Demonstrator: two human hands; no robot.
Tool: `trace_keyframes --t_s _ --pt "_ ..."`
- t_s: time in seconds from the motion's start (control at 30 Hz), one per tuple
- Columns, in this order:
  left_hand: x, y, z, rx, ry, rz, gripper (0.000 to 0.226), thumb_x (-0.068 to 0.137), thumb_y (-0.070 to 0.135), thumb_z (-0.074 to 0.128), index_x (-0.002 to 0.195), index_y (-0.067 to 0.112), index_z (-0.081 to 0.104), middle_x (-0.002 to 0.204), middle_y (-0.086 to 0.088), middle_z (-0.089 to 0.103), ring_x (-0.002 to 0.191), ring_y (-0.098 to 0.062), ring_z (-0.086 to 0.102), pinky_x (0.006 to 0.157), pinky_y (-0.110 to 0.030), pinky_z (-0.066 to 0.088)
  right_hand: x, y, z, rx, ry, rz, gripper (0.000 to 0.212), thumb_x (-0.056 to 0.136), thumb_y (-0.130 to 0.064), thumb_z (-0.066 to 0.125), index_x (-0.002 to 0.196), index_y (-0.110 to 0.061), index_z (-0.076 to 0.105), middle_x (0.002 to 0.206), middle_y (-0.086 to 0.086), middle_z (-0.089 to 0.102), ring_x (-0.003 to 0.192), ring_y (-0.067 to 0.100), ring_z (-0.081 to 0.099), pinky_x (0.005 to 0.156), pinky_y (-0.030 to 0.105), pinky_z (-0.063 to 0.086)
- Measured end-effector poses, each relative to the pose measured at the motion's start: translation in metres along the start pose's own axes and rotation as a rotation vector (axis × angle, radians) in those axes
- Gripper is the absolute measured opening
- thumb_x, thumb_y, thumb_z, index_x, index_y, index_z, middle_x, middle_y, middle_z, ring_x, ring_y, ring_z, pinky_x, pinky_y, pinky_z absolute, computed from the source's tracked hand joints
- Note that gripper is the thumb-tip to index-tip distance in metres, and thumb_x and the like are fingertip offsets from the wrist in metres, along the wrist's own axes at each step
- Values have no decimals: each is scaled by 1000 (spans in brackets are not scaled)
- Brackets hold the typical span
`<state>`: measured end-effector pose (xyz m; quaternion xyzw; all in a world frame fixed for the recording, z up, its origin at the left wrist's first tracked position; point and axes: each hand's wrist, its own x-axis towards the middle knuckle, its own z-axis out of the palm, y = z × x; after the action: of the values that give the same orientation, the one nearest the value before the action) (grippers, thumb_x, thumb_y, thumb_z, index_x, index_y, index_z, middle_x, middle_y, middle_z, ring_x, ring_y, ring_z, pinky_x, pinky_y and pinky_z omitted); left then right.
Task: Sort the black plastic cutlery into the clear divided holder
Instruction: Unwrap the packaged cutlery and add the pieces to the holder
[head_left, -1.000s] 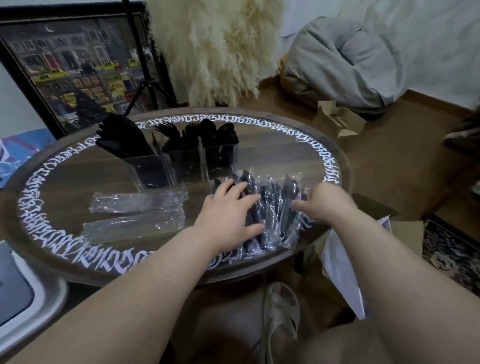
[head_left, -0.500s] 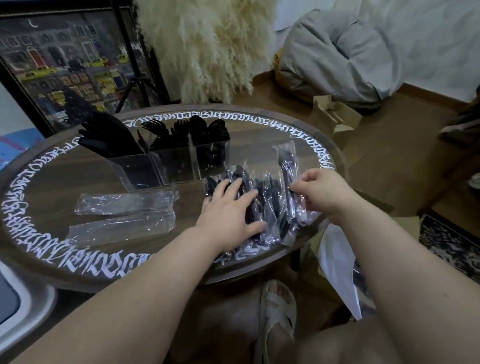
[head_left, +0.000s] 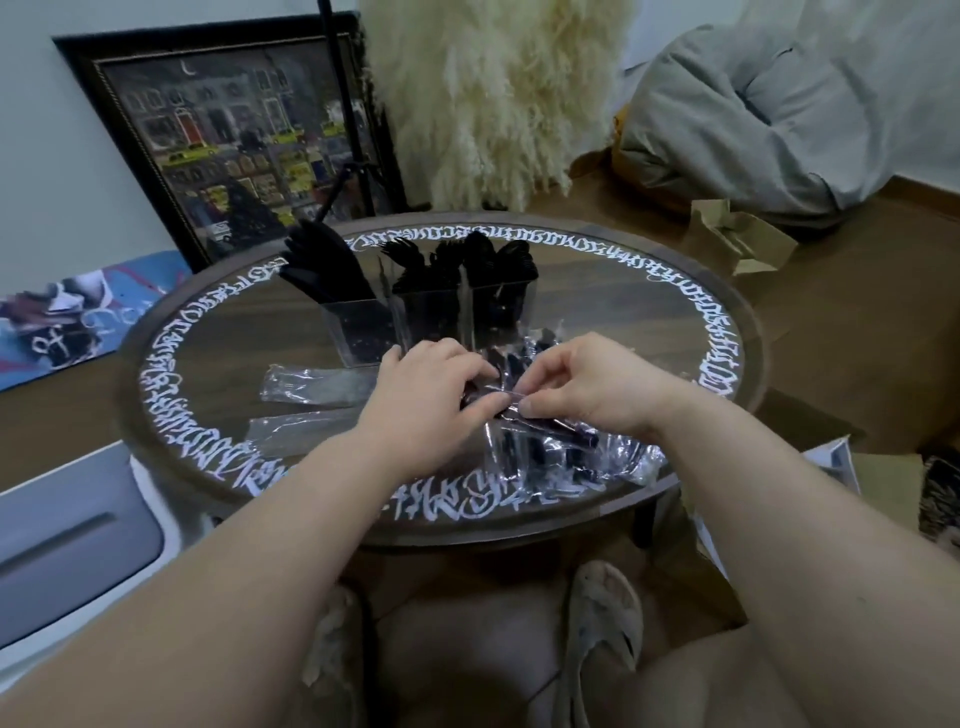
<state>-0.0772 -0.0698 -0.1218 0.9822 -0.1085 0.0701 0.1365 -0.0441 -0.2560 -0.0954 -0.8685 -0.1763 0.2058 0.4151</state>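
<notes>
Hands have come together: our left hand (head_left: 431, 387) and right hand (head_left: 582, 387) now pinch one wrapped cutlery packet (head_left: 545, 423), lifted off the pile (head_left: 566, 457) just before the clear holder (head_left: 436, 317), so unwrapping looks next.

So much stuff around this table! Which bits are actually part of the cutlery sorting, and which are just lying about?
Part of the job:
- wrapped cutlery packet, pinched by the left hand and right hand
- pile of wrapped packets
- clear divided holder, already holding black cutlery
- empty wrappers

Lying about:
- framed painting
- fluffy pampas plumes
- grey beanbag
- cardboard box
</notes>
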Motion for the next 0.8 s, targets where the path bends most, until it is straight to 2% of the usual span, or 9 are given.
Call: trace_keyframes --t_s 0.1,0.23,0.3,0.4,0.53,0.6,0.67,0.8 --pt "-17 -18 -13 -56 -27 -27 21 90 49 54 89 29 60 92 12 50 89 -11 54 81 -33 46 3 -11 5 7 39 4 4 81 -19 75 84 -21 73 80 0 73 74 12 66 70 24 54" --pt "-38 -40 -35 -8 -31 -59 22 92 45 54 80 26 52 84 10 47 79 -12 52 70 -30 44 8 -35 9 -102 53 -11 7 84 -16 70 83 -23 73 73 -4 69 59 4 56 53 9 43" --pt "-44 -49 -47 32 -16 -66 23 92 45 53 81 25 53 84 10 49 79 -12 52 69 -29 42 9 -50 16 -202 22 -33 6 85 -19 70 84 -24 74 78 -8 69 63 0 56 52 4 39" --pt "-52 -57 -60 70 30 -69 21 92 45 53 82 27 50 83 11 54 78 -12 53 69 -31 44 8 -64 29 -256 -2 -50 8 87 -20 67 90 -23 74 81 -16 66 73 -4 57 58 3 39" --pt "-64 -66 -52 135 59 -52 21 91 45 55 81 28 47 77 12 54 76 -13 55 71 -29 34 11 -60 54 -298 48 -50 10 89 -18 65 86 -20 74 85 -8 70 81 9 64 76 24 53" --pt "-68 -73 -41 134 7 -91 21 90 45 56 81 28 48 79 13 53 80 -13 55 74 -29 32 16 -52 69 -304 86 -55 10 89 -17 64 84 -20 73 80 -11 68 76 11 64 71 24 53" --pt "-69 -78 -30 98 -74 -139 24 87 51 58 85 28 50 84 13 55 83 -13 54 75 -30 37 20 -45 84 -332 96 -75 11 90 -17 62 84 -20 71 76 -15 63 68 7 59 60 17 46" --pt "-65 -79 -17 -94 -115 -211 32 92 54 44 99 24 54 88 8 62 85 -17 57 75 -35 47 27 -39 101 -381 152 -155 11 90 -19 62 81 -24 66 79 -16 58 75 3 54 71 18 41"
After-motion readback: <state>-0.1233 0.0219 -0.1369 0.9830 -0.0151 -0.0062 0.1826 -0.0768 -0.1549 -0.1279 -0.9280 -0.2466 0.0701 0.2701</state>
